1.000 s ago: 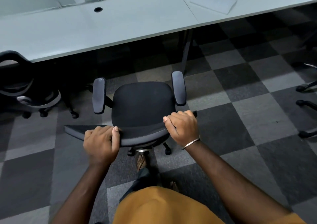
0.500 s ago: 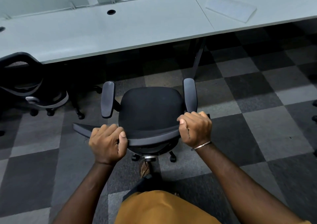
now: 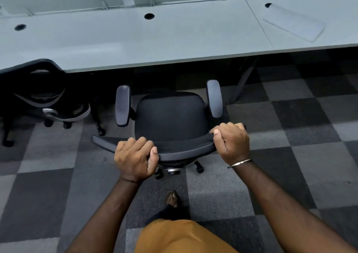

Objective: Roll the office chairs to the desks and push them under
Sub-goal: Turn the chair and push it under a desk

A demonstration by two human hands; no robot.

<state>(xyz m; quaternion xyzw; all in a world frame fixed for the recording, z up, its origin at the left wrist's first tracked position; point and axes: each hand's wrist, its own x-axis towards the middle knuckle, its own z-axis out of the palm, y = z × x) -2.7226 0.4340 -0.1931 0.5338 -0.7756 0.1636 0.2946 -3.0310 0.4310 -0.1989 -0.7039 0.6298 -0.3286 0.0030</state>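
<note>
At the far left, a mesh-backed office chair (image 3: 48, 97) sits tucked partly under the long pale desk (image 3: 135, 45), probably one already parked. Right of it, in the centre, a black office chair (image 3: 170, 115) stands on the checked carpet (image 3: 290, 136) just short of the desk edge, seat facing the knee space, so a straight shove should slide it under. The left hand (image 3: 135, 157) is curled over the top rail of the chair's backrest (image 3: 186, 148), thumb wrapped over its near edge; the right hand (image 3: 231, 142) clasps the rail's right end likewise. Both arms reach forward, wrists level, set for steering. A flat pale keyboard (image 3: 294, 25) lies far right on the desk.
</note>
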